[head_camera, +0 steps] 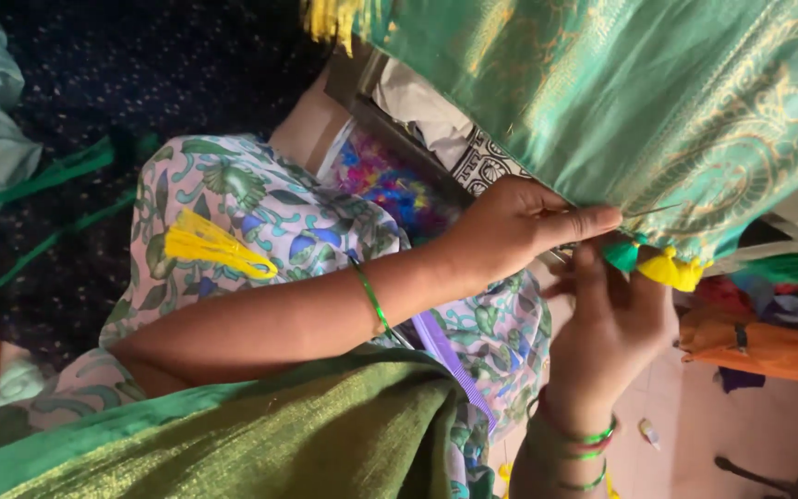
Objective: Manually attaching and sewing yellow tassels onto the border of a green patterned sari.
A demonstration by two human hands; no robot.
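A green fabric with a gold woven pattern hangs across the upper right. My left hand reaches in from the left with a green bangle on its wrist. It pinches a thin needle against the fabric's lower edge. My right hand comes up from below, several bangles on its wrist. Its fingers hold the fabric's edge at a green tassel, and a yellow tassel hangs beside it. The fingertips of both hands almost touch.
A loose yellow tassel lies on my floral-print lap. Olive-green cloth covers the bottom. A purple comb lies under my left forearm. Green strips cross a dark cloth at left. Orange cloth sits on the floor at right.
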